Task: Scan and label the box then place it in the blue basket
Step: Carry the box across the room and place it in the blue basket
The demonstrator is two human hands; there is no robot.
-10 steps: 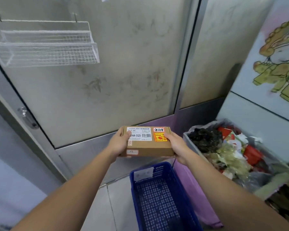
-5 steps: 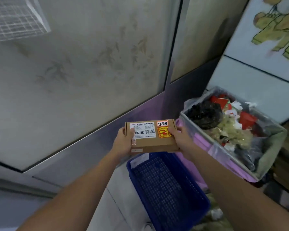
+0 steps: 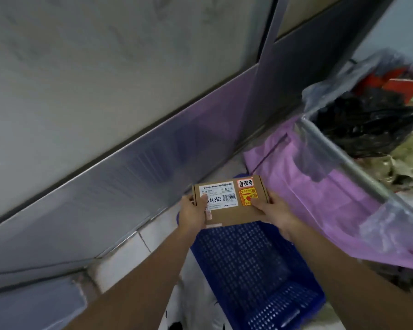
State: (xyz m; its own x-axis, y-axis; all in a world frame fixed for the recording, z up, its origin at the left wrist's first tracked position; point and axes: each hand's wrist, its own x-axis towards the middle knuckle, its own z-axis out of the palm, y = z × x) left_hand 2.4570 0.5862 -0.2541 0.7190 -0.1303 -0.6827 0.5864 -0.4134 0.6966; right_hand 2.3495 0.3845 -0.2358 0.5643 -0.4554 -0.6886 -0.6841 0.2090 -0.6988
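Note:
A small brown cardboard box (image 3: 234, 211) with a white barcode label and orange-red stickers on top is held flat between both hands. My left hand (image 3: 193, 215) grips its left end, thumb on the white label. My right hand (image 3: 275, 211) grips its right end, thumb on the orange sticker. The box hangs just above the far end of the blue basket (image 3: 260, 270), a perforated plastic crate standing on the floor; its far rim is hidden behind the box. The part of the basket's inside that shows holds nothing.
A bin lined with a clear bag (image 3: 372, 144) and full of rubbish stands at right, draped with purple plastic (image 3: 320, 198). A metal-framed frosted door (image 3: 105, 115) runs close along the left and back. White floor tiles (image 3: 129, 256) show left of the basket.
Both hands have lowered the box from chest height down over the blue basket. My view has tilted downward, so the wire shelf and wall picture have left the frame.

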